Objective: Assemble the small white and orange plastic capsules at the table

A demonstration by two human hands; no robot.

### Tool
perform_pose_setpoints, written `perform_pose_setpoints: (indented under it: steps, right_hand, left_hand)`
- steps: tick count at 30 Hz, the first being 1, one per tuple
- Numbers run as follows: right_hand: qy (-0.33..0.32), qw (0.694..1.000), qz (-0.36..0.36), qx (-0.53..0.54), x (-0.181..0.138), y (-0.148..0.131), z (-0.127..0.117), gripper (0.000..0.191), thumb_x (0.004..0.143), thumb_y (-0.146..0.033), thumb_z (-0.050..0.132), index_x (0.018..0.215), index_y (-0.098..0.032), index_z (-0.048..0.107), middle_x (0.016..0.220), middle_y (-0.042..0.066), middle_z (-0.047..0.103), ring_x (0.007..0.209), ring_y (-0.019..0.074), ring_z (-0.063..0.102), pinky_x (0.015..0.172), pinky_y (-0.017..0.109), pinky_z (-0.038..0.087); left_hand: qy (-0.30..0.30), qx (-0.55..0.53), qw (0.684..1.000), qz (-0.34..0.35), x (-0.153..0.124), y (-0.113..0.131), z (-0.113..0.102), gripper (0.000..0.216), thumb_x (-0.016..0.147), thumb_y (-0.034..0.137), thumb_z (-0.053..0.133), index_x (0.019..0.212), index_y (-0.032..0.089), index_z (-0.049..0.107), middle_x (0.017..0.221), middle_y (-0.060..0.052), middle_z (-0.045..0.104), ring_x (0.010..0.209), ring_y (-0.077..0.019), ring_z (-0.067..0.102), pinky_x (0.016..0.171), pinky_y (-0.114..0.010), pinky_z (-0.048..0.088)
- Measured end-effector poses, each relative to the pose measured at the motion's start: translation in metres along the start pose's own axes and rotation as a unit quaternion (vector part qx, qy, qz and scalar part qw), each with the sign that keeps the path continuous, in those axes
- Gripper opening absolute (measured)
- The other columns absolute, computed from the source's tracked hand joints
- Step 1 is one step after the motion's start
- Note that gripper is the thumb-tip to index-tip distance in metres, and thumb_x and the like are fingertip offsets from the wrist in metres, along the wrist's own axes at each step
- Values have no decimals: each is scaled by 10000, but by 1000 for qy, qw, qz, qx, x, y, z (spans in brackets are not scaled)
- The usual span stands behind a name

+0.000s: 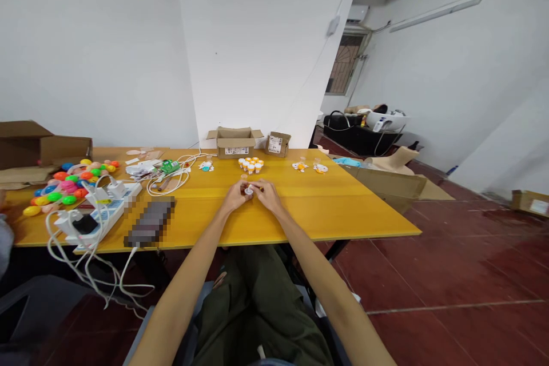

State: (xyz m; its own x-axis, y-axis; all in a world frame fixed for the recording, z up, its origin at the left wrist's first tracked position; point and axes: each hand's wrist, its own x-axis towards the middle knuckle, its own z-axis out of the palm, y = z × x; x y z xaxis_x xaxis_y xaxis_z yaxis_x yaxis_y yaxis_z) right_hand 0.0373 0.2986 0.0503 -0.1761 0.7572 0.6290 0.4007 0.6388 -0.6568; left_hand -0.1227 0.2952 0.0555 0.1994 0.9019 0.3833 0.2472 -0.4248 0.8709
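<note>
My left hand [235, 195] and my right hand [266, 193] meet over the yellow table [326, 206], fingers pinched together round a small white and orange piece [249, 189]. What exactly that piece is stays too small to tell. Just beyond the hands stands a cluster of several small orange-capped white containers [251, 164]. Two small orange and white toy items [309, 167] lie to the right of that cluster.
An open cardboard box [234, 142] and a smaller box [278, 143] stand at the table's far edge. Colourful plastic eggs [68, 183], a white power strip [105, 209] with cables and a dark pixelated item [150, 222] fill the left side. Cardboard [386, 180] lies on the red floor at right.
</note>
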Motion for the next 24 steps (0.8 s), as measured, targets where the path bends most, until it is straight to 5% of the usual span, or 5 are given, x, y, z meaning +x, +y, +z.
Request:
perform_pose_setpoints:
  steps: [24]
  right_hand:
    - [-33,991,-56,-113,-4,-2,1,239,952,-198,553,1038,-275,762,944,45,716,872,188,633,802,302,497]
  left_hand:
    - [-48,-31,998,12,4,-8,-2,186,653,187,734,835,177,695,792,2,705,761,-167,632,760,-292,515]
